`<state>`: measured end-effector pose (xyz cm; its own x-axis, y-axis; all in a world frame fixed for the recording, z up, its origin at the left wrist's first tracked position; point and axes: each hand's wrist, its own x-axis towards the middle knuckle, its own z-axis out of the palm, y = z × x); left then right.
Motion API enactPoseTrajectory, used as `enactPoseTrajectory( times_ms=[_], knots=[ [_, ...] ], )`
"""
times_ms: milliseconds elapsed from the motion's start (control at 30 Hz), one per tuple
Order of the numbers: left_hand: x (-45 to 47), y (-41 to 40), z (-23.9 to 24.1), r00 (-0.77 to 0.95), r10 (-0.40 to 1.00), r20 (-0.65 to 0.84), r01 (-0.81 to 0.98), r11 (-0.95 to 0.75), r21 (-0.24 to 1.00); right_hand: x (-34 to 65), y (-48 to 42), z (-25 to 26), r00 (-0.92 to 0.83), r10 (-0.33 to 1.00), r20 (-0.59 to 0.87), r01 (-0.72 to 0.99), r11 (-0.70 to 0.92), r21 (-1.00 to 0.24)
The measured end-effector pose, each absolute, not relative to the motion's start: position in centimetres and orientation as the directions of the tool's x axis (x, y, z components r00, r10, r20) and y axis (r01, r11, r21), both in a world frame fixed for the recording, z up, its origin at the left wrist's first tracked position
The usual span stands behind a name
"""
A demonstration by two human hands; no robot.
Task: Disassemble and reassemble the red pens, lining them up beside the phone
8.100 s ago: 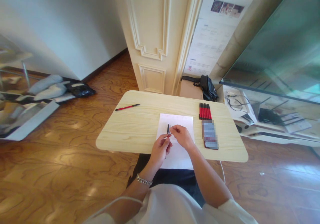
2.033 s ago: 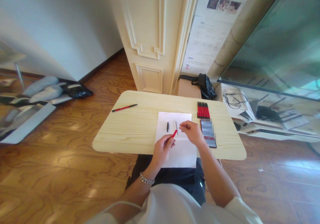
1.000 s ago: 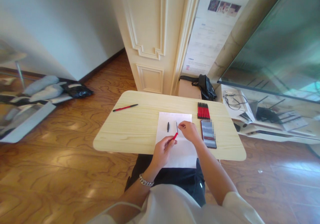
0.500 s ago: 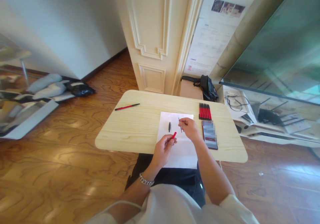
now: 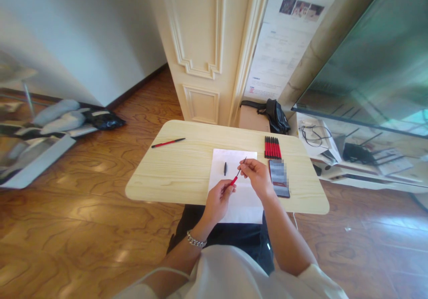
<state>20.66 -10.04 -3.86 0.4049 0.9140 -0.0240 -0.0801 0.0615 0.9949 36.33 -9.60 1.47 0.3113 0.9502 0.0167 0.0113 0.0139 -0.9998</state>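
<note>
My left hand is closed around a red pen barrel over the white sheet of paper. My right hand pinches a thin dark refill whose near end meets the open end of the barrel. A small black pen tip piece lies on the paper just left of my hands. A silver bracelet sits on my left wrist.
The light wooden table also carries a lone red pen at the far left, a row of several red-and-black pens at the far right, and a phone beside my right hand. A black bag lies on the floor beyond.
My right hand has picked the thin refill up off the paper and brought it in line with the red barrel. The black tip piece has stayed on the paper.
</note>
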Motion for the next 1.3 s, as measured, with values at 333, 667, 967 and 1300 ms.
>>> enactPoseTrajectory(
  times_ms=[333, 667, 967, 1300],
  knots=[
    [20.8, -10.2, -4.4, 0.422, 0.905, -0.056, -0.126, 0.119, 0.985, 35.8, -11.0, -0.1, 0.264, 0.964, -0.023, 0.169, -0.069, -0.983],
    [19.9, -9.8, -4.0, 0.398, 0.915, -0.062, -0.160, 0.136, 0.978, 37.0, -9.0, -1.7, 0.105, 0.989, -0.108, 0.156, -0.124, -0.980],
    [18.6, -9.5, -4.1, 0.353, 0.934, -0.059, -0.136, 0.114, 0.984, 35.3, -3.7, -2.7, 0.259, 0.952, -0.163, 0.782, -0.306, -0.544],
    [18.4, -9.1, -4.8, 0.313, 0.946, -0.081, -0.150, 0.133, 0.980, 34.5, -2.7, -1.3, 0.296, 0.915, -0.276, 0.895, -0.366, -0.255]
  ],
)
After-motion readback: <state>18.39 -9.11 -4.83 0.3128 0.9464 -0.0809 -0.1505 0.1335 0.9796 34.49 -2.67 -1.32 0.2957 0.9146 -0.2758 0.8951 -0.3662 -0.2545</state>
